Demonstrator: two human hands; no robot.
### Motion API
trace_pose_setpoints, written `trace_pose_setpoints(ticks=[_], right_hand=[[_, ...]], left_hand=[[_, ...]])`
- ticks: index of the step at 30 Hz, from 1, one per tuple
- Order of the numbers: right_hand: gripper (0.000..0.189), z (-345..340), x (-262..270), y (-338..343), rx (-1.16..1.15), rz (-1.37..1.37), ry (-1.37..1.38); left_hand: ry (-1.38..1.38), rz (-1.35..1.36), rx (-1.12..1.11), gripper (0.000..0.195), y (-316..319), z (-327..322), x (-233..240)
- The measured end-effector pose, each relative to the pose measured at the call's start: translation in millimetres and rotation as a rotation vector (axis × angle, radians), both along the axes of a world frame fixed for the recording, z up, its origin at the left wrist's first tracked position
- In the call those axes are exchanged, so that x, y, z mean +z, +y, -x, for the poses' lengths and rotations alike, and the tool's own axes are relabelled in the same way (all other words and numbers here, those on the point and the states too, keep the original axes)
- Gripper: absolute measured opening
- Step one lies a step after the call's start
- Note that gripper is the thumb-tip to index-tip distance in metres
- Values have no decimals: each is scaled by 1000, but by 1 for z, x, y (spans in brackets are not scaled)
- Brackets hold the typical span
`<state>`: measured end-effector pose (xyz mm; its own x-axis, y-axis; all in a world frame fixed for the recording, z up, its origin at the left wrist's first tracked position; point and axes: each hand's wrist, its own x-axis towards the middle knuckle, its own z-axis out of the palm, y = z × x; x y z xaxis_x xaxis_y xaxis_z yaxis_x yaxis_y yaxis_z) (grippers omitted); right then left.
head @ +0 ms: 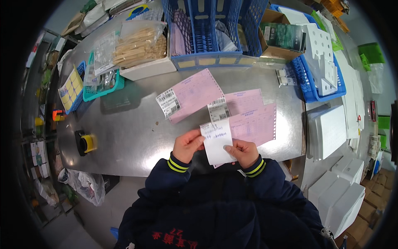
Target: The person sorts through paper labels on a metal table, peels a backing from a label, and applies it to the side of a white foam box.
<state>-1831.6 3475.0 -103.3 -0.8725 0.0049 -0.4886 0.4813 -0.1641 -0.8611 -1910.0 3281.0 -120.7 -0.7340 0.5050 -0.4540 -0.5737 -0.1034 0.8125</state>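
Note:
My left hand [188, 145] grips the left edge of a white paper slip [216, 149] that bears handwriting. Its lower right part is pinched between the thumb and fingers of my right hand [244, 152]. Behind the slip, a pink form [255, 126] with a perforated right edge lies on the metal table. A second pink form [244, 98] lies partly beneath it, near a white barcode label [218, 110]. Farther up and left rests another pink form [199, 93], with a printed barcode label [168, 102] at its left end.
Blue file holders [206, 60] stand at the back of the metal table [133, 124]. Left of them are a bag of wooden sticks [140, 43] and a teal basket [104, 93]. A tape roll [88, 143] sits at left. A blue basket [323, 98] and white foam boxes [337, 196] are at right.

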Motion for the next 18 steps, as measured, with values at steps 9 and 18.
trace_pose_setpoints(ticks=[9, 18], right_hand=[[20, -23, -39, 0, 67, 64, -160], [21, -12, -50, -2, -168, 1, -83]], left_hand=[[-87, 119, -24, 22, 3, -35, -51], [-112, 63, 20, 22, 0, -18, -43]])
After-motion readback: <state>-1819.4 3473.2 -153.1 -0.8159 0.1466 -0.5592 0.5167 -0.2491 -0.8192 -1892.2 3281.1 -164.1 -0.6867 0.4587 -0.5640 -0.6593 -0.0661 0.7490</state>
